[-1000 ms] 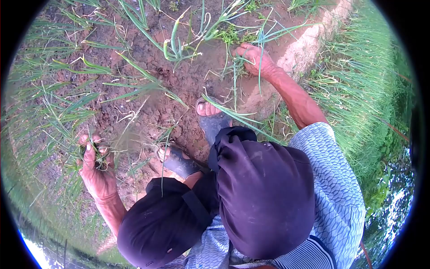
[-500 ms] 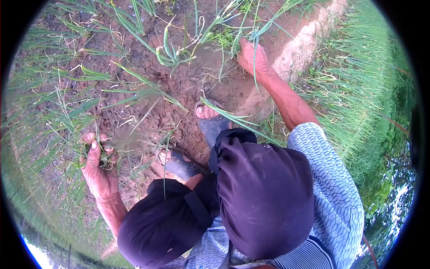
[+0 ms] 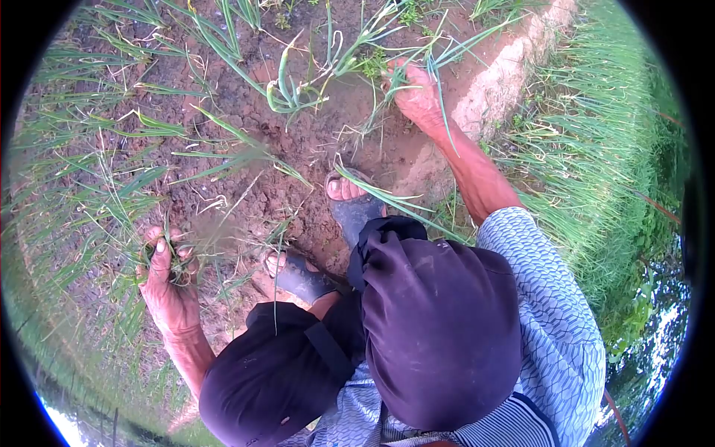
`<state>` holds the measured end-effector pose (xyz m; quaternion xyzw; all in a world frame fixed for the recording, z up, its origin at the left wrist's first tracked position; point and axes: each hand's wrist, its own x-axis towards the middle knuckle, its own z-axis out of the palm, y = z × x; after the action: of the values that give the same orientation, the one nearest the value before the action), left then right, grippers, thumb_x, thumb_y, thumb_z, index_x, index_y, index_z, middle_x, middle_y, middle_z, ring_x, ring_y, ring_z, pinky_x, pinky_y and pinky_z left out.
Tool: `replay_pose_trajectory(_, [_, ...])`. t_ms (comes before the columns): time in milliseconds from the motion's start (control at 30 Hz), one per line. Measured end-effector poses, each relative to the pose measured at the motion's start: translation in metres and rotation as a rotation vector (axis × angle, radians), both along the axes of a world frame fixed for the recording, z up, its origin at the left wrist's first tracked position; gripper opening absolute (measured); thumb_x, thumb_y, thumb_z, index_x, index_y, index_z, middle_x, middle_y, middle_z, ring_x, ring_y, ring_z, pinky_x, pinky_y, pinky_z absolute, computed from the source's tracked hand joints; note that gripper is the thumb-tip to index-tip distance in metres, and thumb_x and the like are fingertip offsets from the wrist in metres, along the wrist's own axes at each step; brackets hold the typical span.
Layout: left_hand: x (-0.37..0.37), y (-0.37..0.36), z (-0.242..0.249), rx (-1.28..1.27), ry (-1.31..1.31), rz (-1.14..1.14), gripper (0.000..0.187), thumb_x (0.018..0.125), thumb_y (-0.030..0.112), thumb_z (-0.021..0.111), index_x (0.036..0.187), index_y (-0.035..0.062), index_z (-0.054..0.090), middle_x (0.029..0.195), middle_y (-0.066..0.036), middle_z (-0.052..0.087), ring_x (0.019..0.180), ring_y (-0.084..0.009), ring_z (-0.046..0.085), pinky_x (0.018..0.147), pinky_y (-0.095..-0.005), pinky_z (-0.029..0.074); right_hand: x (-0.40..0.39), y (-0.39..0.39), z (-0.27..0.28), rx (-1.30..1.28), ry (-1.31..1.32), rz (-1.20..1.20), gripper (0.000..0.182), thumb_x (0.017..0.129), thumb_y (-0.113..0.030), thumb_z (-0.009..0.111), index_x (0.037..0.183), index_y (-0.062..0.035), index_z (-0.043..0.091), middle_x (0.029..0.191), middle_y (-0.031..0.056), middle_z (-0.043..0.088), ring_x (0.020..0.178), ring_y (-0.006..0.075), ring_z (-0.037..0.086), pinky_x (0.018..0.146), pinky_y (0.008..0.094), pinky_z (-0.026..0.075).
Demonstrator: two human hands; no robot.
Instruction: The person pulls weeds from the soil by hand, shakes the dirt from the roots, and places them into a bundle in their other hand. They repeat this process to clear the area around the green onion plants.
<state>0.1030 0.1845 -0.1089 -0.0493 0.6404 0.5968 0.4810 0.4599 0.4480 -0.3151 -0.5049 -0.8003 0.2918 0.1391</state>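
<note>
My left hand (image 3: 171, 294) is at the lower left, its fingers curled around a bunch of pulled grass (image 3: 175, 257) with thin blades sticking out. My right hand (image 3: 418, 100) reaches down to the soil at the upper middle. Its fingers are closed at the edge of a small leafy weed (image 3: 372, 62), and the exact grip is partly hidden by leaves. An onion plant (image 3: 432, 63) with long blue-green leaves stands against this hand, one leaf hanging across the wrist. Left of it, another onion plant (image 3: 287, 93) has thick, bent leaves.
My sandalled feet (image 3: 350, 197) stand on damp brown soil (image 3: 298, 149). An onion leaf clump (image 3: 380, 195) lies across one foot. A pale earth ridge (image 3: 499, 82) runs at the right, with dense green plants (image 3: 588, 141) beyond it. More onion rows (image 3: 89, 127) grow at the left.
My right hand has shifted slightly left and down, towards the leafy weed, and the onion leaves beside it have swung. My left hand has barely moved and still holds the grass.
</note>
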Motion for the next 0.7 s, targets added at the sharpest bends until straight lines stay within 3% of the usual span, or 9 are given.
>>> replay_pose_trajectory(67, [-0.002,0.002,0.000,0.014,-0.017,-0.034,0.025,0.088,0.010,0.065,0.111,0.0062,0.057,0.098,-0.011,0.064,0.074,-0.0148,0.061,0.057,-0.0236,0.049,-0.015,0.005,0.012,0.024,-0.301,-0.007,0.032,0.081,-0.012,0.066,0.112,-0.0067,0.059,0.095,0.0174,0.066,0.090,0.0317,0.065,0.077,0.0364,0.052])
replay_pose_trajectory(133, [-0.002,0.004,0.001,-0.002,0.001,-0.044,0.025,0.088,0.010,0.065,0.111,0.0067,0.058,0.098,-0.011,0.064,0.074,-0.0147,0.061,0.057,-0.0239,0.049,-0.017,0.015,-0.017,0.139,-0.249,0.060,0.033,0.080,-0.013,0.066,0.113,-0.0079,0.059,0.094,0.0180,0.067,0.090,0.0323,0.065,0.075,0.0370,0.052])
replay_pose_trajectory(233, [-0.002,0.001,-0.001,-0.018,0.020,-0.046,0.024,0.089,0.011,0.064,0.112,0.0074,0.058,0.099,-0.010,0.064,0.075,-0.0145,0.061,0.057,-0.0242,0.049,-0.028,0.018,0.000,0.170,-0.386,0.144,0.032,0.080,-0.012,0.063,0.112,-0.0102,0.061,0.087,0.0175,0.066,0.088,0.0308,0.065,0.068,0.0388,0.051])
replay_pose_trajectory(300, [0.000,-0.001,-0.003,-0.027,0.032,-0.031,0.025,0.089,0.011,0.064,0.112,0.0073,0.058,0.098,-0.010,0.065,0.075,-0.0145,0.061,0.057,-0.0244,0.049,-0.037,0.026,0.003,0.026,-0.533,0.225,0.032,0.079,-0.011,0.062,0.111,-0.0100,0.062,0.084,0.0176,0.065,0.086,0.0309,0.065,0.066,0.0395,0.051])
replay_pose_trajectory(367, [0.000,-0.001,-0.004,-0.040,0.028,-0.029,0.024,0.089,0.011,0.064,0.112,0.0072,0.058,0.098,-0.010,0.065,0.075,-0.0145,0.061,0.057,-0.0247,0.049,-0.033,0.026,0.002,-0.104,-0.090,0.165,0.024,0.076,-0.012,0.063,0.099,-0.0083,0.062,0.071,0.0152,0.062,0.071,0.0317,0.065,0.058,0.0412,0.050])
replay_pose_trajectory(433, [-0.001,-0.002,-0.004,-0.034,0.028,-0.029,0.024,0.089,0.011,0.064,0.112,0.0071,0.058,0.099,-0.010,0.065,0.075,-0.0145,0.061,0.057,-0.0249,0.049,-0.037,0.038,-0.010,0.238,-0.476,0.306,0.020,0.074,-0.012,0.064,0.093,-0.0073,0.060,0.067,0.0144,0.061,0.065,0.0331,0.064,0.055,0.0418,0.049])
replay_pose_trajectory(467, [-0.002,-0.003,-0.004,-0.025,0.029,-0.029,0.025,0.089,0.012,0.064,0.112,0.0070,0.058,0.099,-0.010,0.065,0.075,-0.0146,0.062,0.057,-0.0251,0.049,-0.037,0.039,-0.008,0.276,-0.368,0.337,0.016,0.075,-0.013,0.064,0.088,-0.0066,0.057,0.064,0.0144,0.060,0.063,0.0350,0.064,0.054,0.0434,0.050])
replay_pose_trajectory(567, [-0.002,-0.003,-0.003,-0.028,0.029,-0.038,0.025,0.088,0.012,0.065,0.112,0.0072,0.058,0.099,-0.010,0.065,0.075,-0.0145,0.062,0.057,-0.0252,0.049,-0.045,0.037,-0.006,0.120,-0.589,0.339,0.017,0.077,-0.016,0.063,0.090,-0.0052,0.059,0.068,0.0171,0.062,0.066,0.0365,0.064,0.057,0.0450,0.050])
replay_pose_trajectory(700, [0.002,-0.001,0.000,-0.054,0.059,-0.058,0.025,0.088,0.013,0.065,0.111,0.0079,0.059,0.098,-0.010,0.066,0.074,-0.0141,0.062,0.057,-0.0249,0.049,-0.035,0.037,-0.020,0.139,-0.328,0.203,0.034,0.078,-0.024,0.066,0.107,-0.0048,0.062,0.071,0.0189,0.063,0.068,0.0359,0.064,0.063,0.0431,0.051])
